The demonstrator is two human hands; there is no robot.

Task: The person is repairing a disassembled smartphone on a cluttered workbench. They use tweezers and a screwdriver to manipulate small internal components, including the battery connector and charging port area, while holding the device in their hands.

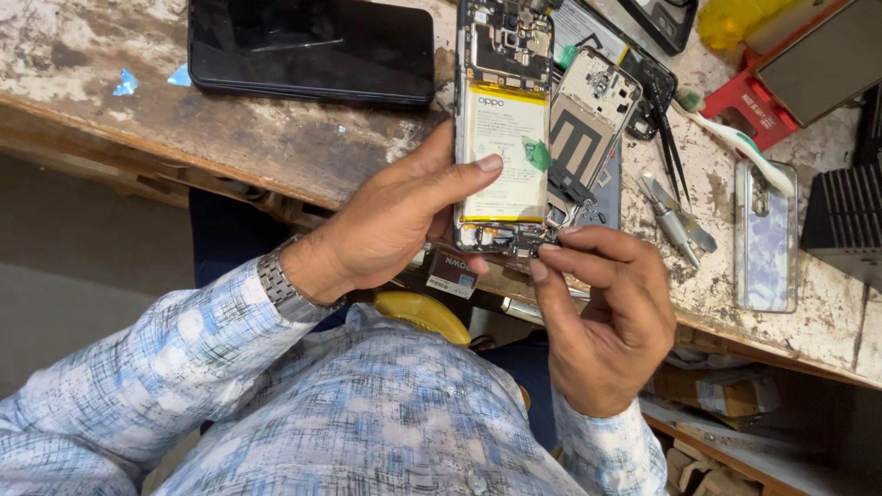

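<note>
My left hand (pixel 390 220) grips an opened phone (pixel 503 129) by its left edge, thumb lying on the white battery. The phone's back is off, showing the circuit board at top and small parts at the bottom. My right hand (pixel 602 312) pinches at the phone's bottom end with thumb and forefinger, on a small component near the lower board. A loose inner cover plate (pixel 588 115) with a dark coil leans against the phone's right side.
A worn wooden workbench (pixel 276 138) carries a black phone (pixel 312 46) lying screen up at the left, black tweezers (pixel 671 138), metal tweezers (pixel 675 220), a toothbrush (pixel 735 138), a clear phone case (pixel 765 234), a red box (pixel 763 106) and a black ribbed block (pixel 845 225).
</note>
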